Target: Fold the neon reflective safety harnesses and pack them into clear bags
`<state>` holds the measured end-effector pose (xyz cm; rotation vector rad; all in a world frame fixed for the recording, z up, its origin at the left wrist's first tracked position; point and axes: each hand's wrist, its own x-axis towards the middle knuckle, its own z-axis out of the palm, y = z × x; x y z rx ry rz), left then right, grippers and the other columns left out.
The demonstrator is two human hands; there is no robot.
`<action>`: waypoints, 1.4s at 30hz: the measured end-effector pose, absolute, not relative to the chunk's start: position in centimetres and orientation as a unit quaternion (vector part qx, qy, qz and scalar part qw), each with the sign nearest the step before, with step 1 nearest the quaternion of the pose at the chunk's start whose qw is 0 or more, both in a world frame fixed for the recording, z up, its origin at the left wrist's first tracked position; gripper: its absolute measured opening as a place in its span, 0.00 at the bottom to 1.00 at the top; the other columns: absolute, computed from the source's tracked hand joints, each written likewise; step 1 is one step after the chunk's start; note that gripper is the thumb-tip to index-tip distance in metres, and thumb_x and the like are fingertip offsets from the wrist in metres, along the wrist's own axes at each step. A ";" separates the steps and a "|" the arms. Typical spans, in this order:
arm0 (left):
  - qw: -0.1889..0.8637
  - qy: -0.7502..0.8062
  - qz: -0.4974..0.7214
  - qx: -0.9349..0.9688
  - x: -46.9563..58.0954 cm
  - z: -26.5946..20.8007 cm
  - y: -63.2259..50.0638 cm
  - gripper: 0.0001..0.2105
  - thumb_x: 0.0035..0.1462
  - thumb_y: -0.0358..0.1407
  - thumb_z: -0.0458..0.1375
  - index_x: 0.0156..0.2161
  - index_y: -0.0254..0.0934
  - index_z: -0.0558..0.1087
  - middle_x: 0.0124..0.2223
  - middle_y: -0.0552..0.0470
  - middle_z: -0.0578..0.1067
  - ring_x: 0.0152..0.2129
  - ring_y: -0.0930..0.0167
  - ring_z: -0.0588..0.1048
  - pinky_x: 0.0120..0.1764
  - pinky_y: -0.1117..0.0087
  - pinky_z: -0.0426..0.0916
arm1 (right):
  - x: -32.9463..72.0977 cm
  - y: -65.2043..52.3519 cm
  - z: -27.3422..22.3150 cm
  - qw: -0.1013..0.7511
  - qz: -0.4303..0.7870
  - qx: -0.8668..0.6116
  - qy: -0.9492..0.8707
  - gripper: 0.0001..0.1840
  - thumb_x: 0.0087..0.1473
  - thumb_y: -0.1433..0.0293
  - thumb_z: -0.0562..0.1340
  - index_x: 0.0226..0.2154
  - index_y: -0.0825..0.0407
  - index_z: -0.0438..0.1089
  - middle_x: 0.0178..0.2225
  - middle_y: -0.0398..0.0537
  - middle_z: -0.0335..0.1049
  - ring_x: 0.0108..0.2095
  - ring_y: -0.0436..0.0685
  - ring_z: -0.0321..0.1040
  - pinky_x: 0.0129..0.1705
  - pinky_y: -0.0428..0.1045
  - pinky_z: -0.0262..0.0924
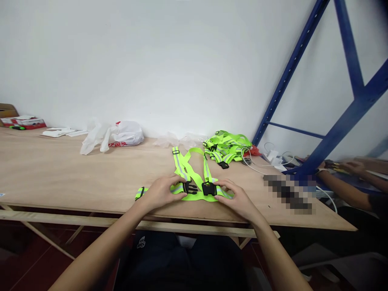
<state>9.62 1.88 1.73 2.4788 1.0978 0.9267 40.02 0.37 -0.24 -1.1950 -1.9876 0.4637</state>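
Neon-yellow reflective straps (197,178) with grey stripes lie in crossing loops on the wooden table before me. My left hand (163,191) pinches the black pronged half of a side-release buckle (190,188) by its strap end. In my right hand (235,196) is the black socket half of the buckle (209,188), gripped at its right side. The two halves face each other with a small gap between them; they are apart. A black strap slider (176,151) sits at the far end of one strap. Left of my left hand lies another strap end (140,193).
A heap of similar straps (227,147) lies at the back right, beside a white cable (248,161). A white plastic bag (129,133) and papers (63,132) lie along the wall. A blue metal frame (287,68) rises at right, with another person's arms (345,186) beyond it.
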 end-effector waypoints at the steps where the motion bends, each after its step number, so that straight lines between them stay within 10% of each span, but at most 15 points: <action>1: 0.137 0.373 0.348 0.849 9.8 1.7 1.9 0.15 0.58 0.43 0.62 0.49 0.41 0.76 0.46 0.48 0.79 0.42 0.63 0.76 0.47 0.65 0.69 | 39.7 0.4 -0.1 0.392 0.172 -0.461 -0.777 0.18 0.53 0.61 0.67 0.47 0.47 0.74 0.50 0.51 0.74 0.52 0.62 0.70 0.55 0.57 0.64; 42: 0.103 0.375 0.383 0.838 10.5 -2.2 1.0 0.16 0.62 0.41 0.59 0.53 0.40 0.75 0.52 0.45 0.75 0.47 0.63 0.76 0.51 0.63 0.71 | 38.6 -0.8 -1.9 0.408 0.151 -0.448 -0.781 0.16 0.56 0.62 0.66 0.48 0.46 0.73 0.50 0.51 0.71 0.53 0.62 0.68 0.56 0.56 0.63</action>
